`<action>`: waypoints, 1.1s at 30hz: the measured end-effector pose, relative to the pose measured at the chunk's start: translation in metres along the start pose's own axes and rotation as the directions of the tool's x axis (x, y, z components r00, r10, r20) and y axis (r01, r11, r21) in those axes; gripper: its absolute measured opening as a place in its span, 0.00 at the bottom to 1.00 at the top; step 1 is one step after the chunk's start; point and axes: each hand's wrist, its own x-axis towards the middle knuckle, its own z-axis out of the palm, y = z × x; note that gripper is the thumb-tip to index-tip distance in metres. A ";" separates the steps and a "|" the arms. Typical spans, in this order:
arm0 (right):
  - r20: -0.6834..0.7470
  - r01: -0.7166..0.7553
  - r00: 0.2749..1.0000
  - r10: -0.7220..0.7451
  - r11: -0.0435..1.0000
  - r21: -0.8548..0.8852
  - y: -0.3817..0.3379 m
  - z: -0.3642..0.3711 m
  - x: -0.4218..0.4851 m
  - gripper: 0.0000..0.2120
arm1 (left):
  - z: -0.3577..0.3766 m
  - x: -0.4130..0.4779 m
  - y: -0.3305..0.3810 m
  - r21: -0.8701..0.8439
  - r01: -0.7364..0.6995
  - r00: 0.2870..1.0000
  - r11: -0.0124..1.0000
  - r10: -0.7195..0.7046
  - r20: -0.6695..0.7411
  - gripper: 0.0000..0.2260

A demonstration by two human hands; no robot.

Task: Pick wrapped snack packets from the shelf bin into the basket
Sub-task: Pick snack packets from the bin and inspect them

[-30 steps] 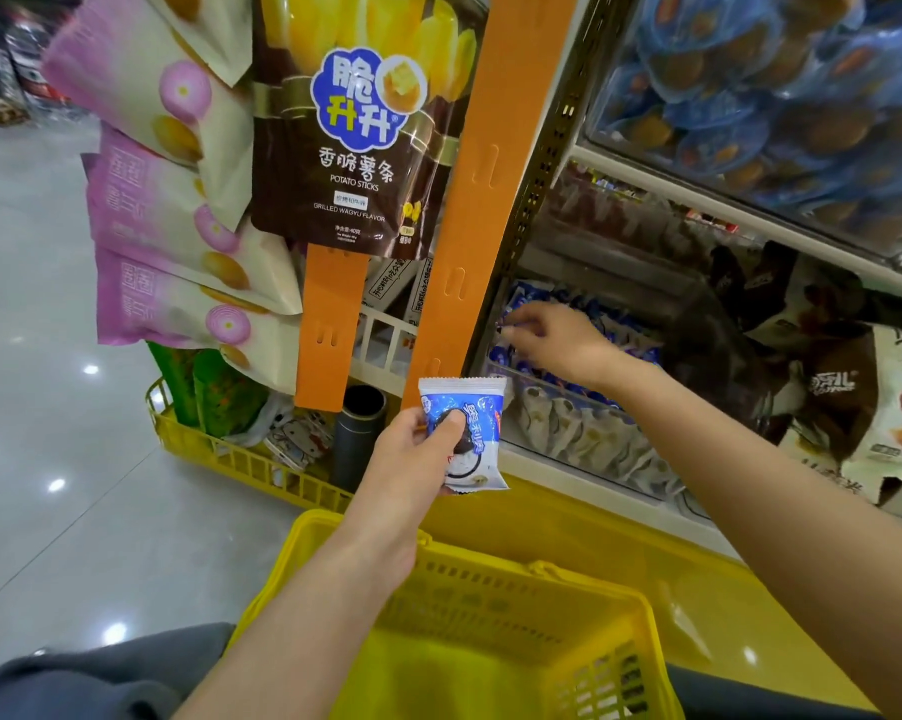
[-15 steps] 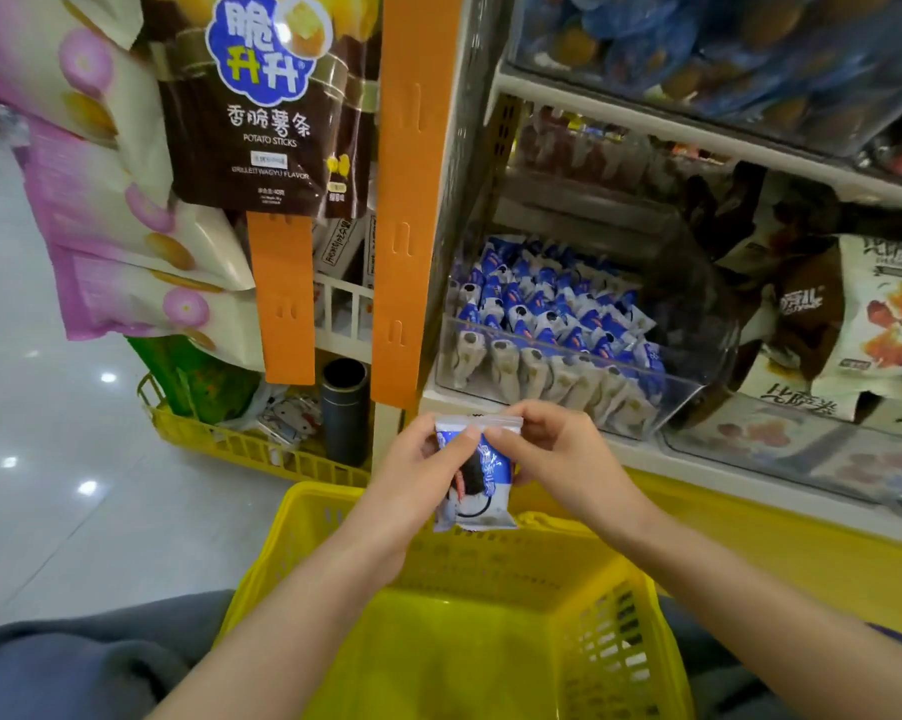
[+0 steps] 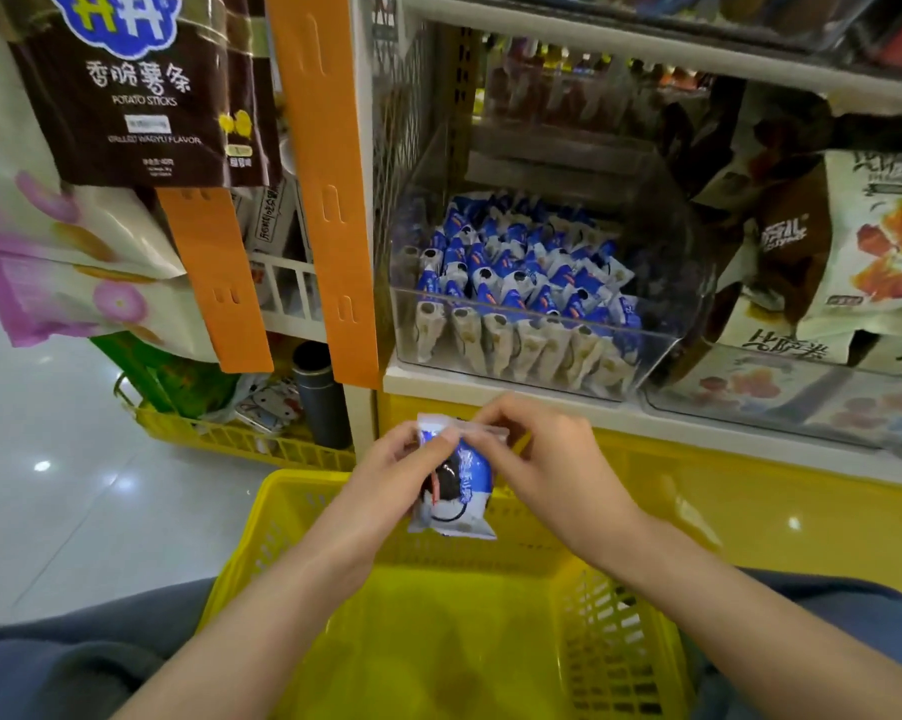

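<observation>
Nearest, the yellow basket [image 3: 615, 652] sits low in the view, its mesh walls open upward. Above its far rim hangs one blue-and-white snack packet [image 3: 456, 485] — long axis roughly upright, crimped top edge uppermost, bottom edge tipped slightly toward the left, printed face toward the camera. Both forearms reach forward from the lower corners and meet at it. The left hand [image 3: 386, 478] pinches the packet's upper left corner between thumb and fingers; the right hand [image 3: 547, 459] pinches the top seam at its right end, knuckles up, wrist bent inward. Beyond the hands, on the white shelf [image 3: 490, 389], the clear bin [image 3: 662, 350] holds rows of matching packets [image 3: 521, 283] standing on end.
</observation>
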 end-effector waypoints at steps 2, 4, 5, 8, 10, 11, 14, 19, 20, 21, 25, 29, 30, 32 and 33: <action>-0.053 -0.157 0.984 0.168 0.972 0.176 0.003 -0.003 0.004 0.05 | 0.002 -0.001 -0.002 0.011 0.007 1.000 1.000 -0.007 0.007 0.12; -0.009 -0.317 0.935 0.354 0.850 0.421 0.005 -0.007 0.007 0.07 | 0.004 -0.002 -0.004 -0.018 -0.042 0.999 0.999 0.041 -0.031 0.13; 0.042 -0.379 0.906 0.421 0.764 0.521 0.005 -0.008 0.008 0.07 | 0.003 -0.002 -0.005 -0.038 -0.076 0.996 0.996 0.074 -0.055 0.13; 0.191 -0.486 0.842 0.505 0.554 0.676 0.003 -0.010 0.005 0.08 | -0.002 -0.002 -0.005 -0.047 -0.152 0.980 0.987 0.144 -0.134 0.10; 0.272 -0.536 0.810 0.519 0.466 0.704 0.003 -0.010 0.001 0.05 | -0.005 -0.001 -0.004 -0.046 -0.178 0.968 0.983 0.167 -0.188 0.06; 0.311 -0.560 0.796 0.520 0.437 0.704 0.004 -0.009 0.000 0.03 | -0.006 -0.002 -0.004 -0.044 -0.192 0.963 0.980 0.180 -0.200 0.05; 0.360 -0.593 0.788 0.499 0.456 0.664 0.005 -0.005 -0.005 0.07 | -0.007 -0.002 -0.003 0.059 -0.250 0.935 0.966 0.257 -0.244 0.06; 0.360 -0.609 0.793 0.491 0.620 0.495 0.006 0.006 -0.009 0.17 | -0.014 0.004 -0.002 0.219 -0.288 0.882 0.932 0.347 -0.319 0.09; 0.311 -0.567 0.823 0.475 0.724 0.393 0.009 0.009 -0.010 0.22 | -0.016 0.004 -0.001 0.300 -0.312 0.865 0.902 0.400 -0.304 0.10; 0.250 -0.489 0.868 0.428 0.825 0.285 0.012 0.010 -0.010 0.27 | -0.017 0.004 0.000 0.388 -0.335 0.849 0.859 0.453 -0.271 0.11; 0.083 -0.121 0.990 0.111 0.984 0.132 0.009 0.016 -0.015 0.25 | -0.014 -0.002 -0.003 0.630 -0.397 0.840 0.668 0.541 -0.045 0.13; 0.083 -0.171 0.984 0.157 0.962 0.211 0.006 0.020 -0.016 0.07 | -0.005 -0.006 -0.011 0.653 -0.418 0.861 0.632 0.504 0.063 0.11; 0.096 -0.214 0.976 0.196 0.944 0.249 0.006 0.021 -0.015 0.09 | -0.004 -0.006 -0.011 0.630 -0.415 0.866 0.656 0.497 0.052 0.11; 0.119 -0.288 0.958 0.262 0.881 0.376 0.007 0.019 -0.012 0.10 | -0.002 -0.004 -0.009 0.559 -0.406 0.875 0.723 0.483 0.011 0.08; 0.123 -0.309 0.951 0.284 0.844 0.439 0.006 0.018 -0.010 0.10 | -0.002 -0.003 -0.007 0.523 -0.398 0.882 0.753 0.470 -0.006 0.05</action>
